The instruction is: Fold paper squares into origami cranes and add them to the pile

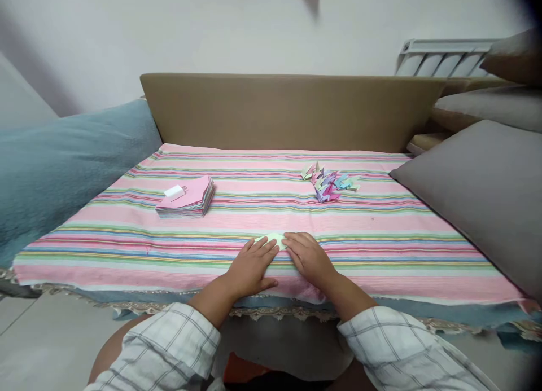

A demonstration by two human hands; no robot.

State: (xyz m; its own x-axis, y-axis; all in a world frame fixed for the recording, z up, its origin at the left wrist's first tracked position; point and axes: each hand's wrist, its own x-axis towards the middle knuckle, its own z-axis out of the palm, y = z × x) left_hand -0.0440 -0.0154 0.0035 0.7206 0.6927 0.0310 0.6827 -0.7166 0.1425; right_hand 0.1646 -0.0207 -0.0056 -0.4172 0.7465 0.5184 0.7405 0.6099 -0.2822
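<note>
A small pale green piece of folded paper [274,238] lies on the striped cloth [237,224] in front of me. My left hand [254,265] rests on its left part, palm down, with the fingers stretched out and a little apart. On the paper's right end lie the fingers of my right hand [309,258], extended and flat, its thumb side toward the left hand. Both hands partly cover the paper, so its full outline is hidden. Farther back on the right sits a cluster of several colourful folded paper cranes [327,183].
To the left, a stack of coloured paper sheets [190,202] carries a white plug adapter [174,192]. A brown backrest [279,111] runs along the rear. Grey cushions [486,182] pile up at the right, and a blue covered armrest [80,165] stands on the left.
</note>
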